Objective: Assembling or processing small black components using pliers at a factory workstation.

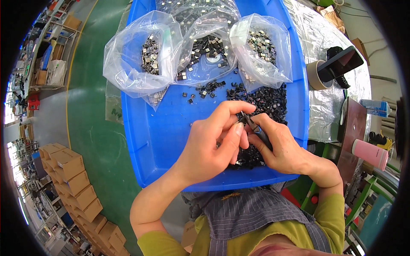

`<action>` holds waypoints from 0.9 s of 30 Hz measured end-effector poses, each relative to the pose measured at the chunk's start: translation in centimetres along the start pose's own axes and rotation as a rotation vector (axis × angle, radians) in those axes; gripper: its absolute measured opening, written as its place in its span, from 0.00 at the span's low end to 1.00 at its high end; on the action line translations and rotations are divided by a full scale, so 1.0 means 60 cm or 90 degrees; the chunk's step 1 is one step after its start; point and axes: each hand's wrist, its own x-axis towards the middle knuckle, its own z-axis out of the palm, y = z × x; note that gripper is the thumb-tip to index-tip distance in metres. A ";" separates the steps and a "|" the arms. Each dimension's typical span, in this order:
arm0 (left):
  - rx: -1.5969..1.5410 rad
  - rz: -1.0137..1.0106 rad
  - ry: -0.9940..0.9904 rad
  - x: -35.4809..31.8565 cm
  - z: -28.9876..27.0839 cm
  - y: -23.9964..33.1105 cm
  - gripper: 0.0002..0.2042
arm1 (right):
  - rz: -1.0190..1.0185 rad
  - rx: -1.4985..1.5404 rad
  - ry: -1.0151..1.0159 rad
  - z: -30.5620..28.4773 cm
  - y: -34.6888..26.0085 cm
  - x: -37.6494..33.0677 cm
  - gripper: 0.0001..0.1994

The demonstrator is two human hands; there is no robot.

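Note:
My right hand [282,147] is closed around a pair of small dark-handled pliers [261,134], their jaws pointing up and left. Between thumb and fingers, my left hand [205,145] pinches a small black part [242,120] at the tip of the jaws; the fingers hide most of it. Both hands are over a blue plastic tray [136,149]. Beneath and beyond them lies a heap of small black parts [273,100]. A few loose black pieces [209,88] are scattered left of the heap.
Three clear plastic bags, left [117,59], middle [194,77] and right [282,70], hold small metallic and black pieces at the tray's far end. To the right, a tape roll [314,77] supports a phone [341,64] on foil. A pink cup [370,153] stands farther right.

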 end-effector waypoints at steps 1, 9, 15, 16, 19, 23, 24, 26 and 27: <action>0.002 0.000 -0.002 0.001 0.000 0.002 0.14 | 0.016 0.015 -0.006 0.000 -0.001 0.000 0.13; -0.116 -0.038 -0.023 0.002 0.000 0.012 0.11 | -0.007 0.049 0.004 -0.006 0.001 -0.002 0.11; -0.098 -0.058 0.010 -0.001 0.007 0.004 0.12 | 0.008 0.080 -0.035 -0.010 0.007 -0.004 0.11; -0.092 -0.065 0.003 -0.002 0.005 0.002 0.12 | 0.018 0.106 -0.059 -0.013 0.005 -0.004 0.10; -0.085 -0.047 -0.014 0.000 0.002 -0.003 0.13 | 0.030 0.176 -0.086 -0.022 0.004 -0.001 0.09; -0.070 -0.025 -0.007 0.002 0.007 -0.007 0.20 | 0.070 0.260 -0.168 -0.036 0.011 -0.002 0.07; -0.069 0.001 -0.010 0.001 0.006 -0.010 0.22 | 0.072 0.289 -0.178 -0.038 0.012 -0.004 0.08; -0.077 0.032 -0.012 0.000 0.001 -0.017 0.22 | 0.078 0.318 -0.188 -0.041 0.010 -0.003 0.08; -0.070 0.027 -0.018 0.000 -0.001 -0.018 0.22 | 0.085 0.339 -0.208 -0.043 0.010 -0.003 0.09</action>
